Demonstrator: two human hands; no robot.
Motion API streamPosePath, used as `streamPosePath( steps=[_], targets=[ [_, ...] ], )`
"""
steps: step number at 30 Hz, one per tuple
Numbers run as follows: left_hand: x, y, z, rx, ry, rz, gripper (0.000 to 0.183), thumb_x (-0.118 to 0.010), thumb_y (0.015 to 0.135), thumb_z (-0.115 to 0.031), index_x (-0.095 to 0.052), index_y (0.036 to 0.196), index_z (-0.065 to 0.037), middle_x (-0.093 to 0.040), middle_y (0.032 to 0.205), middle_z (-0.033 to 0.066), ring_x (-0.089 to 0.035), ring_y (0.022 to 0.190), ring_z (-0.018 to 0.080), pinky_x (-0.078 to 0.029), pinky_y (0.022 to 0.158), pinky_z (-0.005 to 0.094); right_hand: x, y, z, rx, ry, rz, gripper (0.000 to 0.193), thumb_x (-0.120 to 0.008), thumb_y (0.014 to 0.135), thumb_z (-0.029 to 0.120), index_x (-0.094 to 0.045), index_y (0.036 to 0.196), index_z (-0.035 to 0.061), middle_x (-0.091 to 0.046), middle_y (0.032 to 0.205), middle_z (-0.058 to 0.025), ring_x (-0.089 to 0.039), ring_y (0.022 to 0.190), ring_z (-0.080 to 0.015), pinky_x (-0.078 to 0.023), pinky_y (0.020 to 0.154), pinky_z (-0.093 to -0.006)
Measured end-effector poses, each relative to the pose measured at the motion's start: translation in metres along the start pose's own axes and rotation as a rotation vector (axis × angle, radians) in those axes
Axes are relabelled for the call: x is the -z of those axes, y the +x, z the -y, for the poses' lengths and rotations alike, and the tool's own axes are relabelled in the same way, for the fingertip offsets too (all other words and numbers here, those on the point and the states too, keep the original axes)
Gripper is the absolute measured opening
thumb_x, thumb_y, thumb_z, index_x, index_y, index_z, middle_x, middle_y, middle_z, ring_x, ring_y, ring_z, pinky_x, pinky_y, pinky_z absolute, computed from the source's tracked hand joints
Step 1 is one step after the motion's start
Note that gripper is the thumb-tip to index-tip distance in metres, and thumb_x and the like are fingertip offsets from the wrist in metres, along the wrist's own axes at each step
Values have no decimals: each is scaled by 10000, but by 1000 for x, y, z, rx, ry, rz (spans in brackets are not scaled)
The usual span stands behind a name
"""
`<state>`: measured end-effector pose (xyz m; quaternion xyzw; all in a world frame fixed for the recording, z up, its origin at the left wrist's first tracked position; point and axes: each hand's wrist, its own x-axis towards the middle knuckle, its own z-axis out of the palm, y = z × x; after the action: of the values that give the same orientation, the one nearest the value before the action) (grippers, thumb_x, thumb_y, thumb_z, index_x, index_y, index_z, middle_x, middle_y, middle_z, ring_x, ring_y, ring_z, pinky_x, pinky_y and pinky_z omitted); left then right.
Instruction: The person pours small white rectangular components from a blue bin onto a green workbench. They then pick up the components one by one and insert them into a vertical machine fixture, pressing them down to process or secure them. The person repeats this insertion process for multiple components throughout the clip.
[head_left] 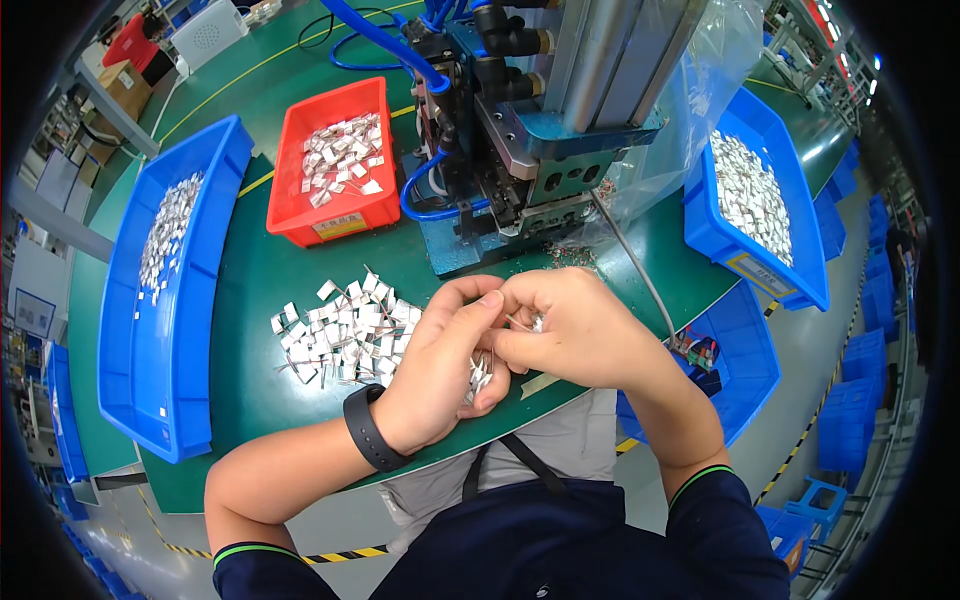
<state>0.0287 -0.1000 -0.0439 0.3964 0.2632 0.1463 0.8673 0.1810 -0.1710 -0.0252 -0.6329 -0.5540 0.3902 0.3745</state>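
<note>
My left hand (432,365), with a black band on its wrist, is closed around several small white blocks with thin wire leads (480,372). Their leads stick out between its fingers. My right hand (580,325) is pressed against the left fingertips with its own fingers curled in, and a bit of white block (537,322) shows inside its grasp. Both hands meet above the near edge of the green table, in front of the machine. A loose pile of the same white blocks (345,332) lies on the tabletop just left of my left hand.
A red bin (330,232) of white blocks stands behind the pile. Long blue bins hold more, one at the left (150,400) and one at the right (708,215). The machine (560,160) with blue hoses rises beyond my hands. A lower blue bin (755,375) sits right of my forearm.
</note>
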Motion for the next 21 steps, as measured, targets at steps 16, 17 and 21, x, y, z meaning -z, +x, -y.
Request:
streamPosePath(
  steps=[16, 17, 21],
  targets=[
    [1, -4, 10, -103, -66, -64, 94, -500, 979, -180, -523, 986, -89, -529, 673, 56, -394, 381, 118, -268, 358, 248, 7, -6, -21, -77, 532, -7, 91, -680, 844, 81, -615, 852, 18, -536, 657, 42, -375, 468, 17, -238, 389, -181],
    [2, -4, 11, -99, -62, -58, 91, -501, 978, -178, -523, 982, -89, -529, 672, 56, -396, 382, 118, -269, 358, 248, 6, -7, -23, -54, 517, 17, 86, -681, 842, 79, -616, 850, 23, -538, 658, 43, -379, 471, 15, -246, 392, -184],
    [6, -5, 9, -70, -56, -28, 82, -506, 973, -168, -524, 969, -87, -532, 671, 56, -403, 386, 119, -270, 359, 247, 12, -10, -7, -219, 584, 105, 80, -634, 872, 99, -628, 837, 28, -513, 598, 45, -385, 461, 2, -259, 399, -180]
  ],
)
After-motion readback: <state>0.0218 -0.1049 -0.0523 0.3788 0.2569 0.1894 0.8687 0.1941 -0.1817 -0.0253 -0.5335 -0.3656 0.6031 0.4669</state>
